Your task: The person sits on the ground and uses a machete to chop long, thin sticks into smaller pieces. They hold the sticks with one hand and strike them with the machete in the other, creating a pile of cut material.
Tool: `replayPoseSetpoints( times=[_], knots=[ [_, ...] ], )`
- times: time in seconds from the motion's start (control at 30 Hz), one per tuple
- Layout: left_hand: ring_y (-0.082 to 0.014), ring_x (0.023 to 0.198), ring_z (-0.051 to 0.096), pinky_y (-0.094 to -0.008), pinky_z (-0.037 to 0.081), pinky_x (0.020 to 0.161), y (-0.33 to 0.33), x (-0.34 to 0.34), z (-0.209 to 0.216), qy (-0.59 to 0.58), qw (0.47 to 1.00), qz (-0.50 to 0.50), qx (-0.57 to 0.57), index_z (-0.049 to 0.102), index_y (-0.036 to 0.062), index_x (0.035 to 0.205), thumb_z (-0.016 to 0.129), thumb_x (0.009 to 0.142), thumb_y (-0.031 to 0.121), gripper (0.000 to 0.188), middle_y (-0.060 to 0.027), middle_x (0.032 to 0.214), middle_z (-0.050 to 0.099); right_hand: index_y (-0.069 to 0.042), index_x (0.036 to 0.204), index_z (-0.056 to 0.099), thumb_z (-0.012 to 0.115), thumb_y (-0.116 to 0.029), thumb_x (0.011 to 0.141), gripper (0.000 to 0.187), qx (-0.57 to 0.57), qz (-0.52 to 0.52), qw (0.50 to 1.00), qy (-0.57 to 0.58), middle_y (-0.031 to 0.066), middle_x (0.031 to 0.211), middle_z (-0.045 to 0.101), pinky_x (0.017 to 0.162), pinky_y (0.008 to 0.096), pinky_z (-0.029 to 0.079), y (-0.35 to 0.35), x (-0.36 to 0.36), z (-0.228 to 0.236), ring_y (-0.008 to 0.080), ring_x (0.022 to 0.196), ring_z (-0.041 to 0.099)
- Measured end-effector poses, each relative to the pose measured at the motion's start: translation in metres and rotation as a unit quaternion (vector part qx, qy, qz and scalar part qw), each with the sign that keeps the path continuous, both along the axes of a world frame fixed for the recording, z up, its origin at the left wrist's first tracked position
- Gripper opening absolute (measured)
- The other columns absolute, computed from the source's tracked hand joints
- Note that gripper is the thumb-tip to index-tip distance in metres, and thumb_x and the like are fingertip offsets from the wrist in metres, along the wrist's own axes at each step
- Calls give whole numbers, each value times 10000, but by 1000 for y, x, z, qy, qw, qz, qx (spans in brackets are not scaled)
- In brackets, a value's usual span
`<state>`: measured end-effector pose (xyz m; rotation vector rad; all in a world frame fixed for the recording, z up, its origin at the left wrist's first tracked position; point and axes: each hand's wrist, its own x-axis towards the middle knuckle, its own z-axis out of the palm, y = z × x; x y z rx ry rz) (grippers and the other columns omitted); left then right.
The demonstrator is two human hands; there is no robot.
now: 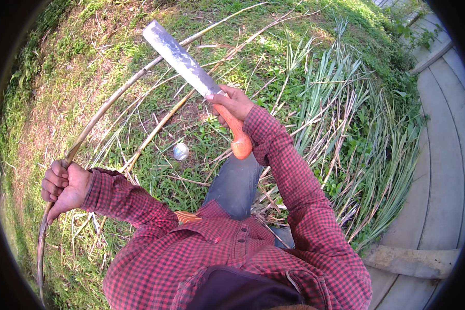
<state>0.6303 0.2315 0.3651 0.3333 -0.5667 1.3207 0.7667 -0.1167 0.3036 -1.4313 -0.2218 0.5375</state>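
In my right hand (231, 105) is a machete (178, 58) with a broad, worn grey blade and an orange handle, the blade pointing up and to the left. My left hand (66, 187), at the left side, is wrapped round a long brown stalk (101, 114). The stalk bends from the lower left up past the hand and passes behind the machete blade toward the top. Blade and stalk overlap in the view; I cannot tell whether they touch.
Cut stalks, including a yellowish one (163, 124), lie on the grass. A shiny silvery round object (181, 151) rests near my leg (235, 186). Long green leaves (341, 113) are heaped at the right, beside a plank wall (439, 150) with wooden battens.
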Motion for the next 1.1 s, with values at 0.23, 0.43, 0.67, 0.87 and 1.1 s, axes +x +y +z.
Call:
replayPoseSetpoints(
  times=[0.23, 0.43, 0.67, 0.87, 1.1],
  knots=[
    [-59, 399, 142, -217, 131, 405, -10, -8, 13, -103, 982, -118, 102, 304, 182, 521, 315, 732, 741, 597, 80, 455, 211, -70, 919, 461, 590, -272, 776, 279, 58, -162, 981, 93, 42, 604, 482, 381, 279, 412, -49, 93, -15, 136, 444, 478],
    [-51, 394, 139, -216, 125, 397, -27, 11, 9, -73, 977, -148, 138, 285, 184, 531, 302, 766, 708, 575, 82, 452, 216, -69, 1110, 463, 629, -265, 776, 421, -14, 71, 997, 26, 0, 589, 479, 398, 218, 411, -31, -9, 2, 93, 418, 470],
    [-64, 392, 138, -219, 132, 394, -31, 9, 18, -60, 980, -121, 143, 276, 186, 524, 282, 732, 747, 599, 75, 451, 190, -95, 1012, 467, 595, -282, 778, 326, 83, -137, 985, 61, 25, 602, 474, 370, 260, 407, -41, 11, -17, 114, 430, 479],
    [-73, 396, 155, -230, 141, 397, -28, 20, 15, -20, 991, -91, 94, 271, 195, 510, 312, 750, 724, 582, 68, 446, 181, -93, 1001, 484, 602, -302, 781, 326, 41, -25, 999, 22, 13, 586, 484, 380, 251, 415, -53, -5, -23, 108, 441, 497],
    [-130, 418, 320, -283, 333, 406, -26, 53, 13, 30, 996, 46, 71, 379, 135, 627, 272, 839, 602, 524, 17, 512, 290, 0, 1180, 401, 655, -228, 757, 544, -22, -225, 974, 28, 38, 689, 528, 426, 242, 430, -129, -137, -81, 97, 483, 502]
  ],
)
